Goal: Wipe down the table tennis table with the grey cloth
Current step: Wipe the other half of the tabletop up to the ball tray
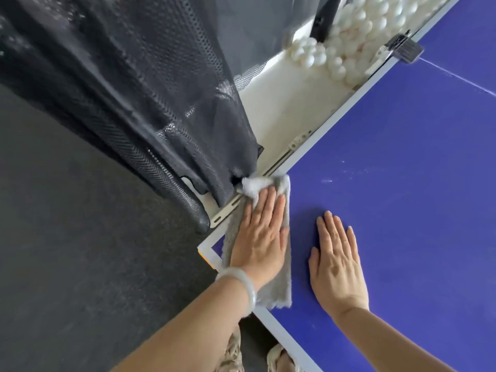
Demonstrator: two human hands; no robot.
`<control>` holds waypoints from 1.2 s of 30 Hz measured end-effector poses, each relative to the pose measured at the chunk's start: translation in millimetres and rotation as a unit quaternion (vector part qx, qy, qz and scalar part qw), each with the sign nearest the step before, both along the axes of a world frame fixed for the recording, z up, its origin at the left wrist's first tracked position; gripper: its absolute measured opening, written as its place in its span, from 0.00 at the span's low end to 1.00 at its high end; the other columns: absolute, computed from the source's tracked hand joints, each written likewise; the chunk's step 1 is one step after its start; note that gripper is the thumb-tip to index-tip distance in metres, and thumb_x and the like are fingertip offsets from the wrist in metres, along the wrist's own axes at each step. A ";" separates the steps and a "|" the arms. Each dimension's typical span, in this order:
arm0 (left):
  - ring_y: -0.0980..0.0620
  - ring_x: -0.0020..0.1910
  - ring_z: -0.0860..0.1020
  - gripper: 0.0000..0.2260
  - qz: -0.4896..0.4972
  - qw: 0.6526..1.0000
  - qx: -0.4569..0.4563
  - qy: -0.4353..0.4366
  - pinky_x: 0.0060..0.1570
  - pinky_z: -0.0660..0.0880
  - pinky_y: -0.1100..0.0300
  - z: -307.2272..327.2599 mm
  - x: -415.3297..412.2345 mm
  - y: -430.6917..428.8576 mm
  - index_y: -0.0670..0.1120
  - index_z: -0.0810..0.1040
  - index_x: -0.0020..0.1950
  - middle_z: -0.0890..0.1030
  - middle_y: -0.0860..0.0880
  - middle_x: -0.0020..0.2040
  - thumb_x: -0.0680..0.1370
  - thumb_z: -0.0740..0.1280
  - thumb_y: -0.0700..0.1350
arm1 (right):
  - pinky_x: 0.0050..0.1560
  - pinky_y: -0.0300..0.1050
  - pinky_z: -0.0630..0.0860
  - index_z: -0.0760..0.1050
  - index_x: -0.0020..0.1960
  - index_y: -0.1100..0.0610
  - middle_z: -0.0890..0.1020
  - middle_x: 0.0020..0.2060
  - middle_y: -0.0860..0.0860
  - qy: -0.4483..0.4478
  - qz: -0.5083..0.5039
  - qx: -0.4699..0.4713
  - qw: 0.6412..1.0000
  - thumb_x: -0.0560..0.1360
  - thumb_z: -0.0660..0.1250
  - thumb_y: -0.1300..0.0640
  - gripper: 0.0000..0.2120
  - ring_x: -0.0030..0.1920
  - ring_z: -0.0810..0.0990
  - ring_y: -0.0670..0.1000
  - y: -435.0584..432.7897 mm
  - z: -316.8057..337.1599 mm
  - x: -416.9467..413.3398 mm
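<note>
Grey cloth [276, 291], fluffy, folded long, pressed under flat left hand [259, 234] at nine o'clock on the table [402, 210]; right hand [336, 261] flat alongside.

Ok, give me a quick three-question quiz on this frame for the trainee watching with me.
1. True or false: the left hand lies flat on the grey cloth.
2. The right hand is: A) on the cloth B) flat on the bare table C) lifted clear.
3. What is heaped beyond the table's edge?
Key: 1 true; 2 B; 3 white balls.
</note>
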State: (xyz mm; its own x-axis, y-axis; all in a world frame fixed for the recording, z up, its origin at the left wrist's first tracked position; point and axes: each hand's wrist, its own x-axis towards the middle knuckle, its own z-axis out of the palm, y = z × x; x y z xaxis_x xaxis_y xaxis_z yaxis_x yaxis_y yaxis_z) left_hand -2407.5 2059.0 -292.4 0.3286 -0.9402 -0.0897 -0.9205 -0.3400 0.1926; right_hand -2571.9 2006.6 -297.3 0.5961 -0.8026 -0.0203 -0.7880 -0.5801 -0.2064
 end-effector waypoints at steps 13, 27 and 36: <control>0.51 0.80 0.40 0.24 -0.182 0.983 -0.017 0.026 0.77 0.39 0.46 0.8 0.7 -96.1 0.51 0.46 0.82 0.45 0.51 0.82 0.86 0.44 0.51 | 0.78 0.53 0.49 0.56 0.80 0.60 0.57 0.80 0.53 -0.028 -0.013 0.026 0.999 0.82 0.50 0.54 0.27 0.80 0.51 0.50 -0.6 -0.1 -0.9; 0.48 0.77 0.63 0.21 -0.037 0.950 -0.174 0.257 0.77 0.57 0.51 -12.7 59.2 -87.5 0.39 0.64 0.76 0.66 0.42 0.76 0.83 0.56 0.33 | 0.80 0.50 0.44 0.50 0.81 0.61 0.49 0.81 0.54 -0.195 -0.107 0.078 0.972 0.83 0.56 0.58 0.29 0.80 0.43 0.50 -32.6 20.3 72.9; 0.41 0.77 0.61 0.23 -0.084 0.971 -0.140 0.175 0.76 0.58 0.46 -10.4 61.3 -94.2 0.35 0.62 0.76 0.63 0.38 0.77 0.80 0.56 0.27 | 0.78 0.52 0.46 0.46 0.81 0.60 0.48 0.81 0.54 -0.022 -0.019 0.039 0.999 0.83 0.46 0.48 0.30 0.81 0.46 0.53 -30.8 0.8 23.5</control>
State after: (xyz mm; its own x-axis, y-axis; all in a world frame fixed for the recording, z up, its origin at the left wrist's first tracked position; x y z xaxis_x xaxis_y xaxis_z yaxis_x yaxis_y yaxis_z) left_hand -2346.1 1964.8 -302.8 0.1636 -0.9817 0.0979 -0.8199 -0.0801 0.5669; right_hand -2548.4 1975.8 -296.5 0.5675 -0.8213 -0.0588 -0.7982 -0.5311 -0.2844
